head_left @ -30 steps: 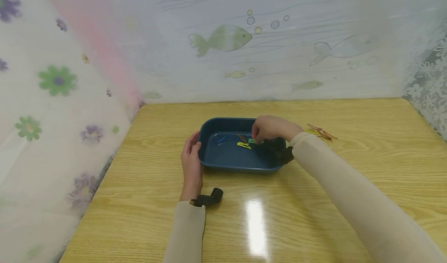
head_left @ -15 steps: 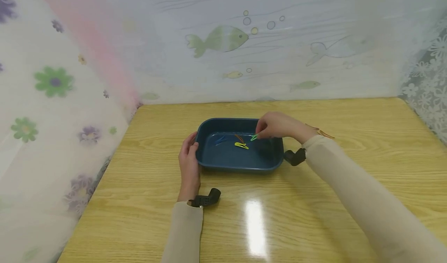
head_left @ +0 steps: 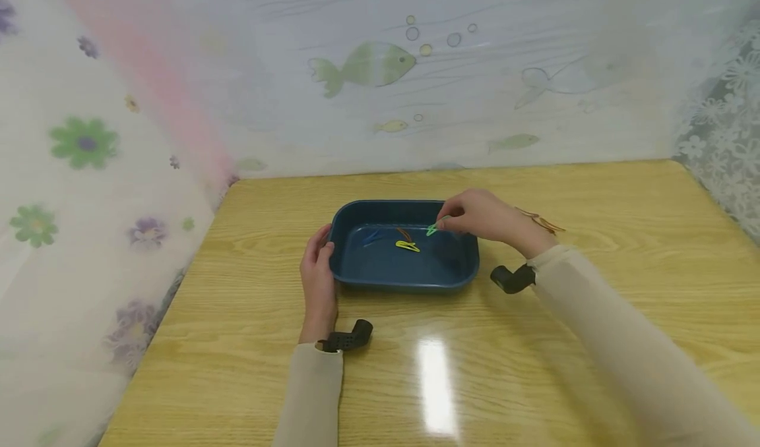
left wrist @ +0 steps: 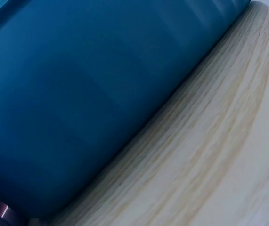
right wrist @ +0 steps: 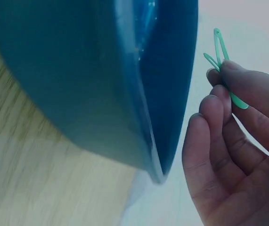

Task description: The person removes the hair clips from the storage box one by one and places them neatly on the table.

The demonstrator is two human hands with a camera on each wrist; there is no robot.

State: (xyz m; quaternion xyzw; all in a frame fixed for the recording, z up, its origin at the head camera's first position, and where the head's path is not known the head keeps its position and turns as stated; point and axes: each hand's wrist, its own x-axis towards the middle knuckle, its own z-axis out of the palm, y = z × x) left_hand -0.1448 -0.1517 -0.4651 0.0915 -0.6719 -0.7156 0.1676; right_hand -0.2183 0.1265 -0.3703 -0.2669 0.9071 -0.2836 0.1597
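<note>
A dark blue basin [head_left: 404, 283] sits on the table. My left hand [head_left: 317, 269] holds its left side, thumb at the rim; the outer basin wall [left wrist: 101, 84] fills much of the left wrist view. Over the basin's far right part, my right hand [head_left: 483, 217] pinches a green snap hair clip [head_left: 431, 230] between thumb and index finger. In the right wrist view the green clip [right wrist: 221, 47] is snapped apart, its narrow end pointing up. Inside the basin lie a yellow hair clip [head_left: 407, 246], a brown clip [head_left: 404, 235] and blue clips [head_left: 371, 237].
Several brown clips [head_left: 549, 224] lie on the wooden table [head_left: 237, 315] beyond the right wrist, partly hidden by it. A patterned curtain [head_left: 285, 124] hangs behind the table. Black wrist cameras [head_left: 513, 279] stick out from both forearms.
My right hand has lifted the green clip up from the basin floor and drawn back slightly right. The left hand stays at the basin's side.
</note>
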